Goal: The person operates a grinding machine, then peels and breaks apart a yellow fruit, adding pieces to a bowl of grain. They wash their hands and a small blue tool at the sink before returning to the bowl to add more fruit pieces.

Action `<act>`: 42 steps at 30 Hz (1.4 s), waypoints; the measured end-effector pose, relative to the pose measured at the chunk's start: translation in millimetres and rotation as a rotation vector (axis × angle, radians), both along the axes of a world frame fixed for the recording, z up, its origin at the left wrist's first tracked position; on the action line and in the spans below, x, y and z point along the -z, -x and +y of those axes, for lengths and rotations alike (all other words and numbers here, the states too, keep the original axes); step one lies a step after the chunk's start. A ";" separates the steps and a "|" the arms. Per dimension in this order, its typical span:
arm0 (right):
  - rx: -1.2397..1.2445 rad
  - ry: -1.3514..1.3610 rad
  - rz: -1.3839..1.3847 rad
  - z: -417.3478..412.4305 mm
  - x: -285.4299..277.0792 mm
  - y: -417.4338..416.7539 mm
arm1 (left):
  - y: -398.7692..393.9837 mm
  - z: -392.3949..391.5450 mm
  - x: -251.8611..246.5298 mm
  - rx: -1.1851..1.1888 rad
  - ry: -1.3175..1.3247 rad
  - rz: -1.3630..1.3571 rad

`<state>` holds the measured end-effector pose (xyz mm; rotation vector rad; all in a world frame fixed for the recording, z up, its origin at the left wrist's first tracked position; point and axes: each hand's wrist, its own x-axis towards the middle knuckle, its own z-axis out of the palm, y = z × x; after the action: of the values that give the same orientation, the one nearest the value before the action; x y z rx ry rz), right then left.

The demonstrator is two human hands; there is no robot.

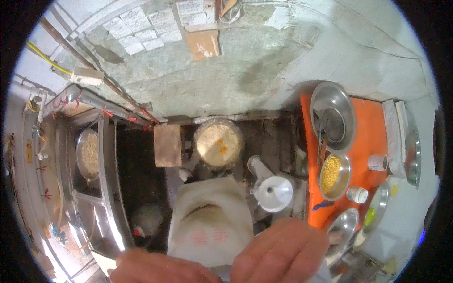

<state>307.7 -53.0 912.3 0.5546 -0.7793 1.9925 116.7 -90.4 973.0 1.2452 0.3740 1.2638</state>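
My left hand (159,267) is at the bottom edge, knuckles up, with its fingers curled under. To its right, my right hand (283,249) is bent the same way, close beside it. The fingertips of both are hidden or cut off by the frame, so whether they hold anything does not show. Just beyond them lies a white sack or cloth (212,223) with faded red print and a brownish stain. Past it, a round bowl (238,155) holds a pale floury mass (208,136) with orange-yellow powder (222,145) on top.
A white funnel-like piece (283,187) stands right of the cloth. On the orange-covered table (368,116) are a large steel basin (318,95), a bowl of yellow granules (331,171) and a jar (357,194). A metal-framed counter (109,184) holds another filled bowl (88,155) at left.
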 end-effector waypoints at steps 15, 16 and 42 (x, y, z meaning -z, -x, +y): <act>0.156 -0.201 -0.182 34.1 -5.5 1.9 | -7.1 3.5 15.8 -0.203 -0.062 0.001; 0.154 -0.209 -0.202 33.3 2.1 -2.1 | -7.1 5.2 24.7 -0.242 -0.093 0.021; 1.058 0.256 -1.675 54.6 220.8 -42.1 | 35.8 16.1 207.1 -0.546 0.816 0.237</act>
<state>349.8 1.6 691.5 -1.6039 -1.2630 1.0811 80.9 -74.3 765.9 0.5878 1.3229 1.2032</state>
